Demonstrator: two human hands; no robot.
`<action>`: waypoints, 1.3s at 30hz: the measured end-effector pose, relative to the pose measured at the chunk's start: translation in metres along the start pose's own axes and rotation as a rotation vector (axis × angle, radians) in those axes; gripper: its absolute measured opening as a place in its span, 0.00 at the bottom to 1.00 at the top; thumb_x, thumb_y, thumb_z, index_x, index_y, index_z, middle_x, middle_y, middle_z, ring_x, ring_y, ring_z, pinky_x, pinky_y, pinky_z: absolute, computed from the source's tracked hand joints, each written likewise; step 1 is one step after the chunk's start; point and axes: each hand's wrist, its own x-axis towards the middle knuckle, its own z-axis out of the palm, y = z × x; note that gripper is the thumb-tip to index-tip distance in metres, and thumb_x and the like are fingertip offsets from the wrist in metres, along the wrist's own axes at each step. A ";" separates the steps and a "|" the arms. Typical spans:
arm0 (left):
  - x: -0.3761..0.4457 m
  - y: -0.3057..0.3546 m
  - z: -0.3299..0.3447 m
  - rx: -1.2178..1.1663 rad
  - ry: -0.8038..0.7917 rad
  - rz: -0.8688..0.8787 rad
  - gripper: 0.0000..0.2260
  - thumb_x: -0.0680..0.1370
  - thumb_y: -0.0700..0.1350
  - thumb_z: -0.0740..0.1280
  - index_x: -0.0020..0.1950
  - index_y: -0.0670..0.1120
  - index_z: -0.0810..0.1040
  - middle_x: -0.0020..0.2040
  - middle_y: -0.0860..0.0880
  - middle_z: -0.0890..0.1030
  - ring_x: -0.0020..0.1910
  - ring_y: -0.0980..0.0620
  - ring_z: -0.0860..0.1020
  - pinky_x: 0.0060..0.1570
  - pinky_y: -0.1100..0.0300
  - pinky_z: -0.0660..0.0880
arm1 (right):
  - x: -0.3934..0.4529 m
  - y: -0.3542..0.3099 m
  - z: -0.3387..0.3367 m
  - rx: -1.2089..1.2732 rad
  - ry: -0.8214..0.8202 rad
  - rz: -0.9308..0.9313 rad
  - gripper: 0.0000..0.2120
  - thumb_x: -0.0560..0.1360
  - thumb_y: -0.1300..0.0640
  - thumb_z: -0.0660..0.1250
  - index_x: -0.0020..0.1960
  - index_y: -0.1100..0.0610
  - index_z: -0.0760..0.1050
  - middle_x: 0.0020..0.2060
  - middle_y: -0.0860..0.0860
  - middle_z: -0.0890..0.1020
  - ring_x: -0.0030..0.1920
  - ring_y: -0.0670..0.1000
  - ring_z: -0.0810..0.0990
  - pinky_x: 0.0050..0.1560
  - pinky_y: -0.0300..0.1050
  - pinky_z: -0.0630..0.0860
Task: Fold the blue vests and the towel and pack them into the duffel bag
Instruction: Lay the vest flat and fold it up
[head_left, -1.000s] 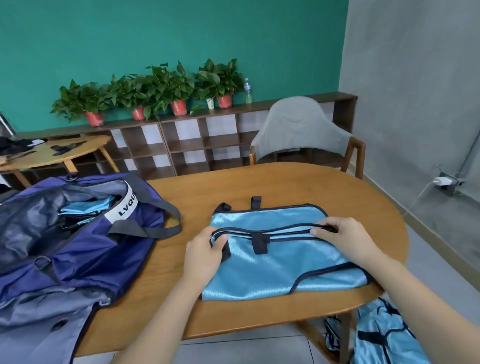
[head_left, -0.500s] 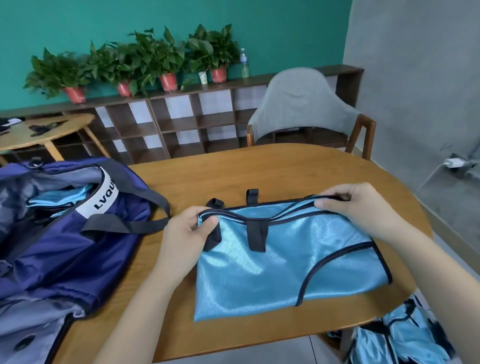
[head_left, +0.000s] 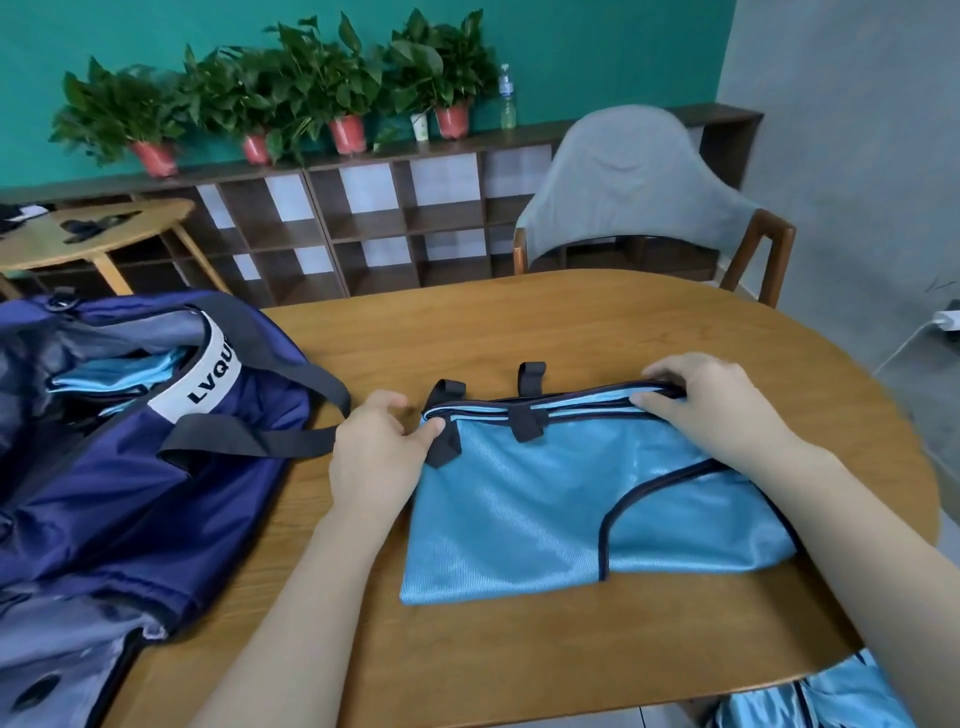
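Observation:
A light blue vest (head_left: 530, 514) with dark trim lies folded flat on the wooden table (head_left: 597, 322). My left hand (head_left: 376, 452) pinches its upper left corner by a dark strap. My right hand (head_left: 711, 410) grips the upper right edge, fingers curled over the trim. The navy duffel bag (head_left: 119, 483) sits open at the left, with another blue vest (head_left: 111, 371) inside it. No towel is in sight.
More blue vests (head_left: 826, 696) lie below the table's near right edge. A grey chair (head_left: 628, 187) stands behind the table. Beyond it, a low shelf (head_left: 374, 218) carries potted plants and a bottle. A small round table (head_left: 93, 234) is at the far left.
Both hands carried the vest's top edge away from me, completing the fold; the folded vest now lies flatter and squarer. The view tilted down and closer.

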 end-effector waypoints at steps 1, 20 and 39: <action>0.000 0.000 0.000 -0.017 0.002 0.005 0.19 0.74 0.57 0.75 0.61 0.51 0.78 0.37 0.57 0.77 0.44 0.51 0.79 0.46 0.54 0.77 | -0.001 -0.003 -0.003 -0.063 0.042 -0.040 0.16 0.76 0.44 0.70 0.60 0.49 0.80 0.55 0.48 0.82 0.58 0.53 0.77 0.61 0.55 0.76; -0.026 0.020 -0.018 -0.503 -0.408 0.086 0.35 0.70 0.57 0.79 0.72 0.64 0.67 0.62 0.61 0.79 0.64 0.63 0.74 0.61 0.60 0.72 | -0.024 -0.083 0.042 0.401 -0.260 -0.323 0.35 0.77 0.44 0.70 0.78 0.37 0.56 0.75 0.36 0.64 0.73 0.37 0.63 0.72 0.39 0.61; -0.006 0.014 -0.028 -0.137 -0.056 0.278 0.13 0.77 0.44 0.74 0.59 0.58 0.83 0.44 0.58 0.82 0.40 0.62 0.79 0.44 0.73 0.74 | -0.015 -0.066 0.065 0.082 -0.239 -0.371 0.26 0.78 0.38 0.64 0.74 0.43 0.68 0.77 0.38 0.63 0.78 0.43 0.55 0.79 0.48 0.51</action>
